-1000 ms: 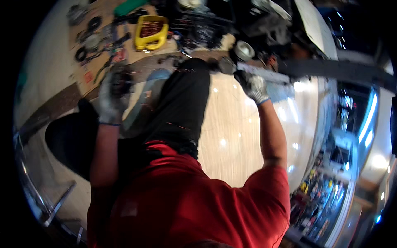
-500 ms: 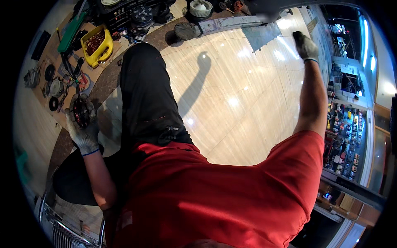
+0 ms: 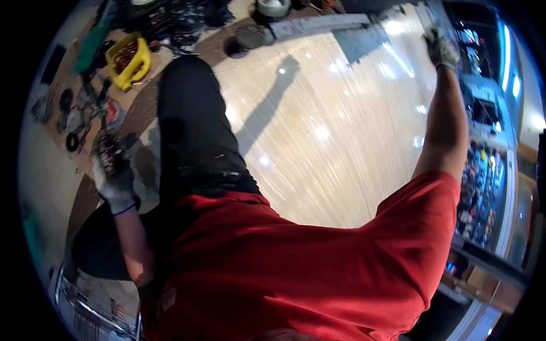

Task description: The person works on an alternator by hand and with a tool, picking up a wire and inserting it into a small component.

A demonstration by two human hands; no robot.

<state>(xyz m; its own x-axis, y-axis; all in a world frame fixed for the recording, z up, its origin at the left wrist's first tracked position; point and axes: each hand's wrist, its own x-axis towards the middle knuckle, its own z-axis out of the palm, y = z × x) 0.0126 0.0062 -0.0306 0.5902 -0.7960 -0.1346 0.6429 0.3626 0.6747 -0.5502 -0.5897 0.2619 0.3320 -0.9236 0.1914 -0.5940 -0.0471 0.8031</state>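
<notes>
At the lower left, my left hand (image 3: pixel 115 187), in a pale work glove with a blue cuff edge, grips a dark round motor part with copper windings (image 3: pixel 111 152). The fingers wrap its side, beside my bent leg in black trousers. Far out at the upper right is my right hand (image 3: pixel 442 51), gloved too, with the arm stretched away from my body. Its fingers look curled in; blur hides what lies between them. Small reddish bits (image 3: pixel 219 156) lie on my trouser leg.
Left of my knee, a yellow cut-open jug (image 3: pixel 129 62) holds copper-coloured scraps. Around it lie black rings (image 3: pixel 72 142), loose parts and a green object (image 3: pixel 94 45). A grey beam (image 3: pixel 318 28) crosses the far floor beside a round block (image 3: pixel 250 37). Stocked shelves (image 3: pixel 483 193) stand right.
My right hand has moved farther out to the right and slightly up, and its shadow shifted too. The left hand keeps its hold on the motor part. The view is blurrier.
</notes>
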